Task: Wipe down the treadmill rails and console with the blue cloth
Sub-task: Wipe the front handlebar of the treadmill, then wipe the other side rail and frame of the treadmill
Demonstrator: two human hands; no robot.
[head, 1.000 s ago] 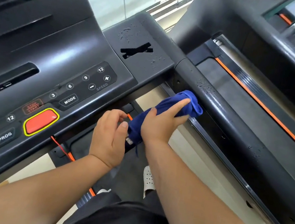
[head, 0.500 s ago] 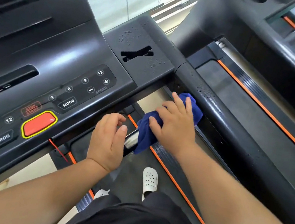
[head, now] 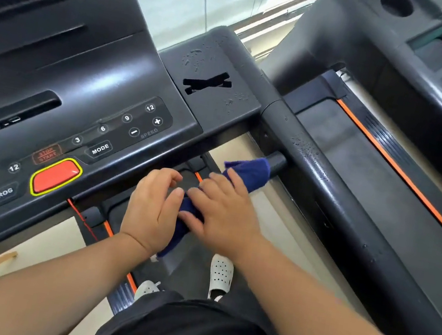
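Note:
The blue cloth (head: 248, 172) is draped along a short black grip bar (head: 278, 161) that sticks out from the right rail (head: 326, 196) toward me. My right hand (head: 224, 211) lies over the cloth's near part, fingers wrapped on it. Touching it on the left, my left hand (head: 151, 208) curls over the bar and the cloth's hanging tail. The black console (head: 78, 102) with its number buttons and red stop button (head: 56, 176) sits to the upper left. Water droplets dot the rail and the console's right corner (head: 217, 61).
A second treadmill (head: 406, 66) stands close on the right, with its orange-striped deck (head: 405, 175) beside my rail. My white shoes (head: 220, 275) stand on the belt below. A red safety cord (head: 82, 217) hangs under the stop button. A window wall lies behind the console.
My right hand has slid with the cloth along the bar away from the rail and toward my left hand, baring the bar's black end. The left hand has hardly moved.

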